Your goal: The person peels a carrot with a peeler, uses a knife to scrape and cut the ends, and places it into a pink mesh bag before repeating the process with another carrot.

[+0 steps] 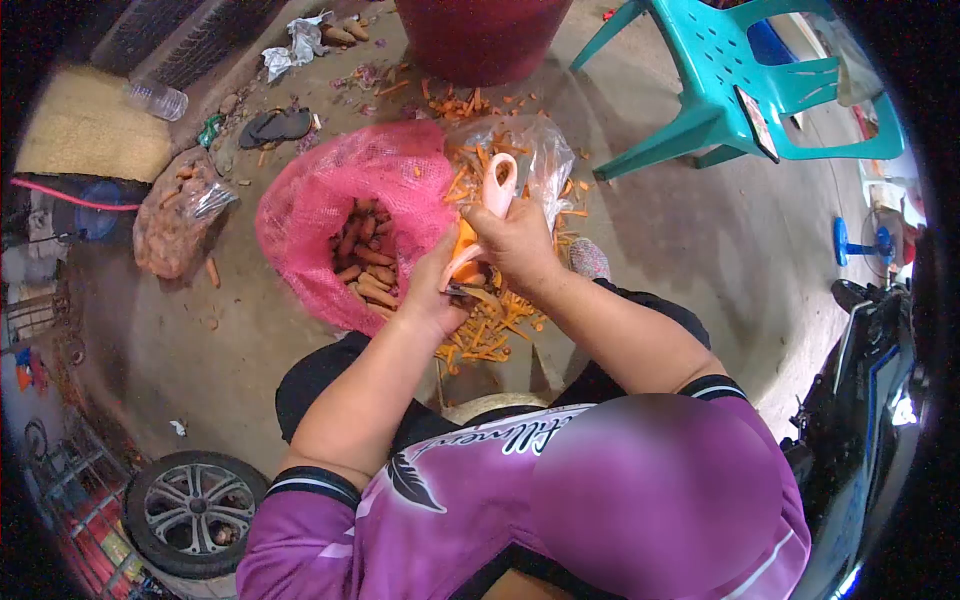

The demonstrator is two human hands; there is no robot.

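pink mesh sack (pixel 300 215) stands wide open on the concrete floor (pixel 200 370) to the left of the hands, unpeeled root vegetables (pixel 375 260) showing inside its mouth. just beside it, over a litter of orange peelings (pixel 485 335), the left hand (pixel 435 285) has its fingers curled around an orange root vegetable (pixel 466 238), mostly covered by the hands. the right hand (pixel 518 238) is wrapped around the pale pink peeler (pixel 500 178), its looped handle end sticking up past the fist and its forked end against the root vegetable; i cannot tell how the hidden fingertips sit. a clear plastic bag (pixel 553 152) lies beyond the hands, among more scraps. farther off are a maroon tub (pixel 480 40), a black flip-flop (pixel 277 128) and, to the right, a green plastic chair (pixel 690 125) with a phone (pixel 757 122) at its seat edge.
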